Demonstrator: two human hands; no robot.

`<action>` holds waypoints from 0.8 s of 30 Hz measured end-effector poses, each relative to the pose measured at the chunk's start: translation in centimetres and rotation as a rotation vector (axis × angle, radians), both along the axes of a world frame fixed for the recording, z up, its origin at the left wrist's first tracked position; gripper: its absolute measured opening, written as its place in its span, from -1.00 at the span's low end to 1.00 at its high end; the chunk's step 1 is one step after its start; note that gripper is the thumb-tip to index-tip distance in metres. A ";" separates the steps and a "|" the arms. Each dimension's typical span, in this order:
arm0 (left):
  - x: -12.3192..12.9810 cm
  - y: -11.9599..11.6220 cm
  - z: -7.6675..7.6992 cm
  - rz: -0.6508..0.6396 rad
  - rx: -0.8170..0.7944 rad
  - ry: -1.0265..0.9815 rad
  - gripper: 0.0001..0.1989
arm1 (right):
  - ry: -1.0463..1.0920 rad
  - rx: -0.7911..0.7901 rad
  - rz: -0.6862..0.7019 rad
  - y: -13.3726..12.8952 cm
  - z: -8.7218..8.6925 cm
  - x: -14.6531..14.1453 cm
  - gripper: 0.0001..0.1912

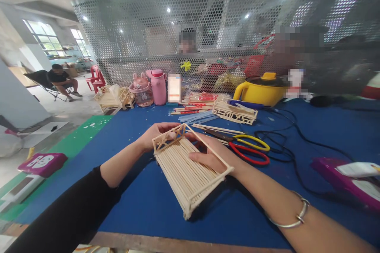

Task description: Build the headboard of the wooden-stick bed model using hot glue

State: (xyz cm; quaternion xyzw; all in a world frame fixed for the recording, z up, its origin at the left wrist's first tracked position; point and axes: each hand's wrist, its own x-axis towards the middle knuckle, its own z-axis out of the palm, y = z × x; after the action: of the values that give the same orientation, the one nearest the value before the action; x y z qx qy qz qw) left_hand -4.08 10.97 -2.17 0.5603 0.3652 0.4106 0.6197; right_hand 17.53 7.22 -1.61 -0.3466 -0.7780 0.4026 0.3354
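A small bed-shaped frame made of pale wooden sticks (184, 166) is tilted above the blue tabletop, with rows of sticks side by side and a railing on its edges. My left hand (157, 134) grips its far left corner, the thumb over the end rail. My right hand (208, 154) holds the long right side, the thumb lying inside on the slats and the other fingers hidden beneath. Just beyond my right hand lie scissors (249, 150) with one red and one yellow handle loop, near some loose wooden sticks (218, 129).
Behind stand a yellow pot (261, 91), a pink flask (158, 89), a lit phone (174, 88) and another stick model (234, 112). Black cables (297, 158) cross the right side. A perforated metal screen (133, 27) rises at the back. A person (61, 79) sits far left.
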 end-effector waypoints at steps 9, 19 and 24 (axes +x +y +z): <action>0.6 0.2 0.2 -0.055 -0.030 0.009 -0.53 | -0.051 -0.042 -0.070 0.2 -0.2 -0.9 -0.67; 0.4 0.4 0.2 -0.101 -0.079 -0.041 -0.59 | -0.001 -0.098 -0.087 -0.2 -0.8 -1.7 -0.69; 0.5 0.5 0.1 -0.074 -0.089 -0.069 -0.58 | -0.024 -0.136 -0.088 0.0 -0.8 -1.6 -0.64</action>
State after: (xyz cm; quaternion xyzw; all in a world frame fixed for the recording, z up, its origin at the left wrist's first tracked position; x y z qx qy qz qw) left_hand -3.62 11.50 -2.09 0.5311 0.3407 0.3899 0.6707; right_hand 15.93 7.18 -2.46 -0.4071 -0.7370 0.4352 0.3191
